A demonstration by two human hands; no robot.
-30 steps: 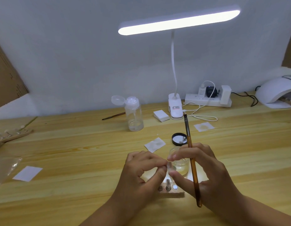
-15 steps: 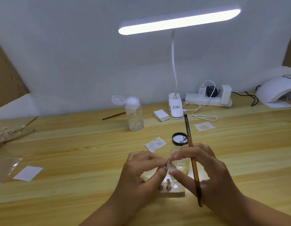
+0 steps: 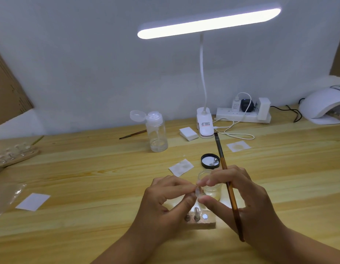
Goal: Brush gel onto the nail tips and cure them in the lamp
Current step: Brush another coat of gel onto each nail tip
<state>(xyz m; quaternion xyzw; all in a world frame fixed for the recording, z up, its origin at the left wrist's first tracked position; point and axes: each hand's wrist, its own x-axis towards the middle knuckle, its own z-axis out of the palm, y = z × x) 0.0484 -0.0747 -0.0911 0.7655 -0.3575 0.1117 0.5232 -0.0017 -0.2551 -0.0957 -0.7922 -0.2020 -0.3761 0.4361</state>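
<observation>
together, left hand (image 3: 165,202) and right hand (image 3: 239,195) pinch nail tip (image 3: 198,192) (brush (image 3: 227,182) tucked in right)

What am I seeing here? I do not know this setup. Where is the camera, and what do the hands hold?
The camera sits on the person's head and looks down at a wooden table. No machine works here, only two bare hands. The left hand and right hand together pinch a small clear nail tip. The right hand also carries a brown brush, bristles pointing away. Below them lies a wooden holder, behind them an open gel jar and its black lid. The white curing lamp stands far right, a desk lamp overhead.
</observation>
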